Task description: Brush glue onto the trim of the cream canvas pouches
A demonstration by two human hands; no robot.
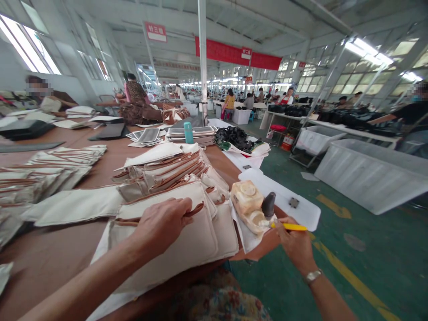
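My left hand [167, 223] pinches the brown edge of a cream fabric piece [197, 240] lying on the near side of the table. At the table's right corner, my right hand [296, 240] holds a yellow-handled brush [290, 227]. The brush's pale tip is at the opening of a stained, cream-coloured container [246, 198]. A dark grey cone-shaped object [268, 204] stands against that container. Behind my left hand, several cream pieces with brown edging [167, 174] are stacked in overlapping layers.
More cream pieces [56, 169] cover the brown table [50, 249] at left. A teal bottle [188, 133] stands behind the stack, near a pile of black material [237, 137]. A large white bin [371, 174] is on the green floor at right. Several people work farther back.
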